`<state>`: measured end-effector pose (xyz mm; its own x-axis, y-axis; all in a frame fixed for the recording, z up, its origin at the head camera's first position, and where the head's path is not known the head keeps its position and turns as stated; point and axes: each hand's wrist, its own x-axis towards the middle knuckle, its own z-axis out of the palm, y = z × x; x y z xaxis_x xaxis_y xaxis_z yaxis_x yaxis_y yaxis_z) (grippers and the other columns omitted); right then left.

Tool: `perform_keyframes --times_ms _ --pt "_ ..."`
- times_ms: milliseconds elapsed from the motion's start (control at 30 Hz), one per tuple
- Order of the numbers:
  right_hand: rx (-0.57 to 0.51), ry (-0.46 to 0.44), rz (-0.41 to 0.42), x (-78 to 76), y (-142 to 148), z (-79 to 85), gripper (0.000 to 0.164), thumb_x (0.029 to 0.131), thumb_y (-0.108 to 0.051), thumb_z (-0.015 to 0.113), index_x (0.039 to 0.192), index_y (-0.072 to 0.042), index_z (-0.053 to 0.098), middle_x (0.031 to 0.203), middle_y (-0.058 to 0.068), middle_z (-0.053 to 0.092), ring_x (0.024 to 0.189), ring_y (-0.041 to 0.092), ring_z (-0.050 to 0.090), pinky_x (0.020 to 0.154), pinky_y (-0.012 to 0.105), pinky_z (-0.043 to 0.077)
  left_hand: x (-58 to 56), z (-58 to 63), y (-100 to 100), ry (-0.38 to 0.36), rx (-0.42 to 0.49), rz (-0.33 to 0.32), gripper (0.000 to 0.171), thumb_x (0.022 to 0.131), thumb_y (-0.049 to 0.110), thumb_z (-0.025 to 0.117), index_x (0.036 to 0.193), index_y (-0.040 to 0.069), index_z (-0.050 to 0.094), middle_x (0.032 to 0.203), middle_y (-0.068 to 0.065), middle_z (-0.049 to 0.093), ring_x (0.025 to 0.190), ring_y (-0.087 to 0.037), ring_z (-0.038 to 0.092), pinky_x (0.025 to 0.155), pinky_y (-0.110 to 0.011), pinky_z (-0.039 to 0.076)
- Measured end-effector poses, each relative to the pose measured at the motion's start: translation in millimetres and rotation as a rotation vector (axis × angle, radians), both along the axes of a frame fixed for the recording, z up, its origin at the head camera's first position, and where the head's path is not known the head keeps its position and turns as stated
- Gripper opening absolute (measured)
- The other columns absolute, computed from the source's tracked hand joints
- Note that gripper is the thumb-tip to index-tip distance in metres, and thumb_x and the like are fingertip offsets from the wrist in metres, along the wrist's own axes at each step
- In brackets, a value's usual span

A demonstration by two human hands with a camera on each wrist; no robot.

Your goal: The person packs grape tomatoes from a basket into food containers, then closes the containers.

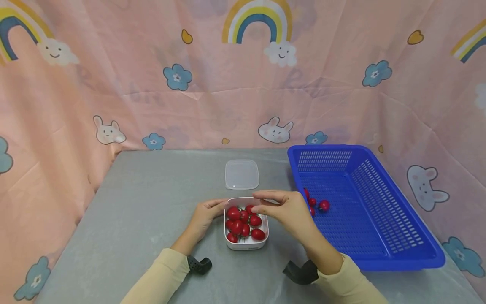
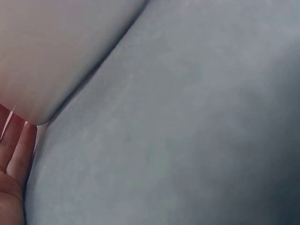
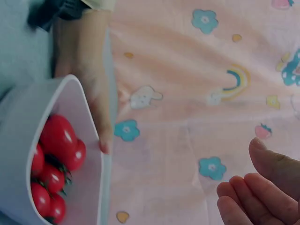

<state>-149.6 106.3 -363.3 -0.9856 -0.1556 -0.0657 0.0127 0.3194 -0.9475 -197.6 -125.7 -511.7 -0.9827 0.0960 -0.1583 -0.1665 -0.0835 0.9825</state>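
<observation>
A small white square plastic container [image 1: 246, 246] holding several red cherry tomatoes [image 1: 236, 227] stands on the grey table. At its left wall, my left hand [image 1: 203, 219] grips the rim, thumb tip at the edge and fingers along the outside. In the left wrist view, fingers [image 2: 16, 152] lie against the container's outer wall and are partly hidden by it. Over the container's back right corner hovers my right hand [image 1: 290, 211], thumb and fingers apart. The right wrist view shows that hand [image 3: 267, 192] with nothing between thumb and fingers, away from the tomatoes [image 3: 58, 138].
To the right stands a blue perforated plastic basket [image 1: 387, 202]; several cherry tomatoes [image 1: 324, 206] lie by its left wall. A clear plastic lid [image 1: 242, 174] lies flat behind the container. A pink patterned curtain [image 1: 212, 105] borders the table at the back and sides.
</observation>
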Motion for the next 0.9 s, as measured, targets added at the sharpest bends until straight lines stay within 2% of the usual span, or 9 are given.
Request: perform_keyframes --times_ms 133,267,367,467,500,600,667,767,900 --pt "0.047 0.026 -0.029 -8.7 17.5 9.0 0.039 0.08 -0.028 0.084 0.114 -0.01 0.076 0.115 0.009 0.075 0.116 0.023 0.067 0.097 0.039 0.055 0.2 1.1 0.5 0.012 -0.001 -0.001 0.032 0.094 0.01 0.065 0.118 -0.012 0.066 0.114 -0.017 0.073 0.088 -0.001 0.069 0.083 -0.02 0.056" --pt "0.091 0.058 -0.06 -17.4 34.7 16.4 0.043 0.081 -0.035 0.083 0.117 -0.013 0.075 0.117 0.005 0.074 0.117 0.011 0.064 0.092 0.024 0.054 0.4 0.0 0.5 0.028 0.002 0.001 0.032 0.094 0.009 0.065 0.117 -0.013 0.066 0.107 -0.009 0.076 0.087 -0.001 0.069 0.082 -0.02 0.056" --pt "0.123 0.047 -0.094 -22.5 46.5 19.2 0.045 0.08 -0.041 0.082 0.117 -0.017 0.075 0.117 0.003 0.074 0.074 0.002 0.063 0.061 0.02 0.052 0.2 -0.6 0.5 0.019 0.011 0.001 0.032 0.094 0.009 0.066 0.116 -0.013 0.067 0.105 -0.006 0.077 0.086 -0.001 0.069 0.082 -0.02 0.056" --pt "0.163 0.046 -0.122 -26.4 56.8 22.0 0.047 0.08 -0.044 0.081 0.118 -0.017 0.075 0.118 0.003 0.074 0.066 -0.005 0.056 0.058 0.021 0.05 0.1 -0.1 0.9 0.001 0.023 0.0 0.032 0.094 0.009 0.066 0.117 -0.012 0.066 0.104 -0.005 0.077 0.086 -0.002 0.07 0.083 -0.021 0.056" --pt "0.17 0.041 -0.132 -27.6 60.3 23.1 0.048 0.08 -0.044 0.081 0.119 -0.017 0.074 0.118 0.004 0.074 0.066 -0.003 0.058 0.06 0.024 0.052 0.3 0.2 0.9 -0.001 0.023 -0.001 0.032 0.094 0.01 0.066 0.118 -0.012 0.066 0.104 -0.005 0.077 0.086 -0.002 0.07 0.083 -0.021 0.056" --pt "0.19 0.044 -0.152 -30.5 69.6 26.9 0.052 0.081 -0.048 0.079 0.122 -0.016 0.073 0.12 0.004 0.073 0.108 0.005 0.066 0.096 0.032 0.053 0.7 1.0 0.8 -0.003 0.019 0.0 0.032 0.093 0.01 0.066 0.117 -0.012 0.067 0.104 -0.004 0.077 0.086 -0.002 0.07 0.083 -0.021 0.056" --pt "0.182 0.028 -0.164 -32.2 75.7 29.3 0.056 0.08 -0.051 0.078 0.123 -0.016 0.072 0.121 0.003 0.073 0.119 0.015 0.064 0.105 0.04 0.048 0.7 0.9 0.6 0.002 0.009 0.001 0.032 0.093 0.01 0.066 0.116 -0.012 0.067 0.104 -0.004 0.077 0.087 -0.002 0.07 0.082 -0.02 0.056" --pt "0.168 0.018 -0.169 -35.5 83.8 31.1 0.058 0.082 -0.051 0.077 0.127 -0.015 0.07 0.122 0.002 0.072 0.124 0.021 0.061 0.11 0.049 0.043 0.6 0.6 0.2 0.013 0.004 -0.001 0.032 0.093 0.01 0.067 0.116 -0.012 0.067 0.105 -0.004 0.077 0.087 -0.001 0.069 0.081 -0.02 0.056" --pt "0.172 0.024 -0.172 -42.1 91.5 28.9 0.058 0.084 -0.05 0.075 0.128 -0.013 0.069 0.115 -0.007 0.075 0.113 0.004 0.064 0.11 0.047 0.044 0.6 -0.9 -0.9 0.014 0.007 -0.002 0.033 0.092 0.011 0.067 0.116 -0.012 0.067 0.106 -0.005 0.077 0.087 -0.001 0.07 0.082 -0.02 0.056"
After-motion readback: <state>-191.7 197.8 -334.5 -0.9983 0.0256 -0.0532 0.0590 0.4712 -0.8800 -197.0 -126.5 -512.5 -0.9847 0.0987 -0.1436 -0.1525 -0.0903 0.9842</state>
